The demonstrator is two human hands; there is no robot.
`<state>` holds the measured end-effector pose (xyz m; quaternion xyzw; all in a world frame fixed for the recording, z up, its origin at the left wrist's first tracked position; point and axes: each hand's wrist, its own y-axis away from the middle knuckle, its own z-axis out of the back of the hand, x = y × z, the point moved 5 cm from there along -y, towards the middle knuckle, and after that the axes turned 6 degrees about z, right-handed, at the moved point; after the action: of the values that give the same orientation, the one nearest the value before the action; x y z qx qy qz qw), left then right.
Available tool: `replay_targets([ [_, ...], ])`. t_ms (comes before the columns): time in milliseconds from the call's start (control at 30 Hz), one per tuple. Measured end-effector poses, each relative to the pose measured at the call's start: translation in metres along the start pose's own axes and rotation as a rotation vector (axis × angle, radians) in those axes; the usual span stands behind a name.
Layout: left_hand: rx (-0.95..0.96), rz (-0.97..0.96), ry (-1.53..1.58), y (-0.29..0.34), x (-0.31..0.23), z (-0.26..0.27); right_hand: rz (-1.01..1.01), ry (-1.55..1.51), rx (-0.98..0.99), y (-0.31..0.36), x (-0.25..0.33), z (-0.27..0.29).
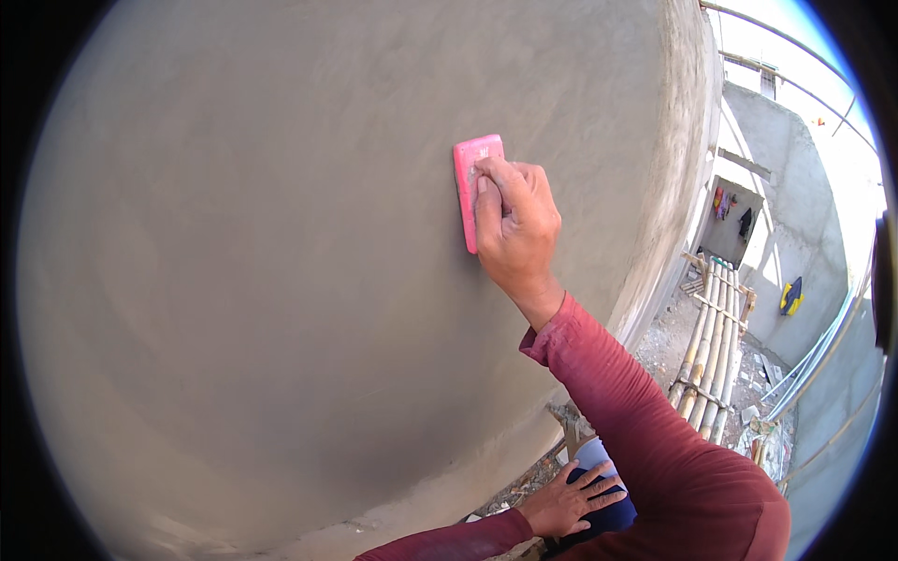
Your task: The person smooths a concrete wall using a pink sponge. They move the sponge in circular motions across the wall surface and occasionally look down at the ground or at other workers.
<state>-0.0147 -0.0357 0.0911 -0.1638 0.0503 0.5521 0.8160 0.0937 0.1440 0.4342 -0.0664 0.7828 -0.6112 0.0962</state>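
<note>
My right hand grips a pink plastering float, fingers curled round its back. The float stands upright, its face against the smooth grey plastered wall. Whether it presses flat along its whole length I cannot tell. Low in the view, my left hand rests with spread fingers on dark blue cloth, seemingly my own leg, and holds nothing. Maroon sleeves cover both arms.
The wall's rough edge runs down on the right. Beyond it, lower down, a platform of bamboo poles stands over rubble-strewn ground. A yellow and dark cloth hangs on the far concrete wall. Long thin pipes lean at the right.
</note>
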Motion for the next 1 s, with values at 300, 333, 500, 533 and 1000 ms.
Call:
replay_targets([
  [300,0.153,0.059,-0.063,-0.008,0.001,-0.008,-0.035,0.000,-0.138,-0.022,-0.035,0.005],
  [333,0.078,0.046,-0.065,-0.002,0.008,-0.019,0.021,-0.048,-0.086,-0.022,-0.001,-0.010],
  [500,-0.034,-0.047,-0.037,-0.007,-0.006,-0.034,0.048,0.107,-0.069,-0.112,-0.024,0.000],
  [533,-0.019,-0.041,-0.037,-0.007,-0.006,-0.036,-0.051,0.131,-0.091,-0.109,-0.050,0.015],
  [1000,-0.018,-0.033,-0.016,-0.006,-0.003,-0.027,-0.113,0.161,-0.152,-0.091,-0.085,0.000],
])
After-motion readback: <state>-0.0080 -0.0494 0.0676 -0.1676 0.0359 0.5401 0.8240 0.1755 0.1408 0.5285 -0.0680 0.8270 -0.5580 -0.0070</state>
